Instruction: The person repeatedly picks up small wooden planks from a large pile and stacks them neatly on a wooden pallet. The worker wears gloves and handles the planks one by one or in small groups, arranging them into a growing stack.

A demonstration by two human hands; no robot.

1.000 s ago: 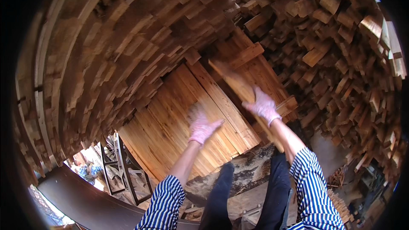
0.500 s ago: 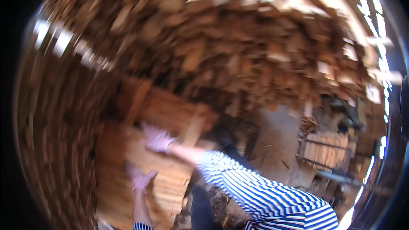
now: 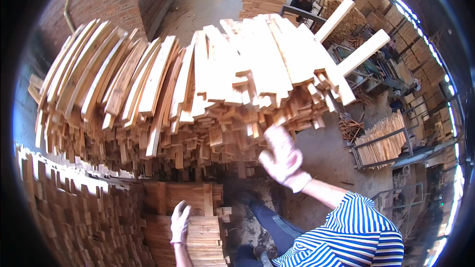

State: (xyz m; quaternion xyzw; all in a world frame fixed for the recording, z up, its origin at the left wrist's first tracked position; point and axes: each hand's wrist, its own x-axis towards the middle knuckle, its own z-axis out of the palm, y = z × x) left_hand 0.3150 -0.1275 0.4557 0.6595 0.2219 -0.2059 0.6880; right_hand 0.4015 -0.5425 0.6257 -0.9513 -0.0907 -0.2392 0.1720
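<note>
My right hand (image 3: 284, 162), in a pale pinkish glove, is raised before the lower right ends of a tall pile of wooden strips (image 3: 198, 138). Its fingers are stretched out and a little blurred, with nothing in them. Lower and to the left, my left hand (image 3: 180, 225), gloved the same way, hovers over or rests against a neat stack of flat boards (image 3: 205, 237); contact cannot be made out. Its fingers point up, apart from the thumb, and it holds nothing. Two crosspieces lie across the far part of the board stack.
Another dense wall of stacked strips (image 3: 99, 222) rises on the left. A metal rack of upright wooden pieces (image 3: 381, 141) stands at the right, beside a heap of scraps (image 3: 350, 127). A brick wall (image 3: 104, 0) stands far left, and a person (image 3: 303, 2) is far back.
My view has swung up to the top of the strip pile. My right hand has left the boards and risen to the right; my left hand stays near the board stack.
</note>
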